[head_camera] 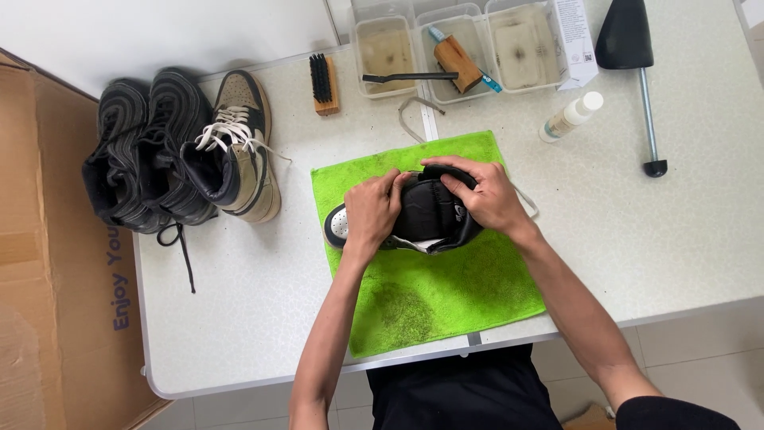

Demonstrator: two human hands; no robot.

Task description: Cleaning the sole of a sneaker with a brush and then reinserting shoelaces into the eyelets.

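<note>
You have the black high-top sneaker (pixel 426 215) lying on its side on the green cloth (pixel 446 295), your left hand (pixel 370 211) clamped over the toe end and your right hand (pixel 485 195) gripping the collar. Keep both grasps firm and the shoe over the cloth (its lower part already looks soiled), well away from the trays (pixel 454 44).

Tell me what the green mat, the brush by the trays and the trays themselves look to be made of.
Green mat: looks like microfibre cloth, fuzzy matte pile, with a darker, possibly damp patch. Brush: seemingly a bare wooden block, tan and matte, with dark bristles; bristle material unclear. Trays: likely clear plastic, see-through walls, murky inside. Both hands, left hand and right hand, grip a black shoe.
</note>
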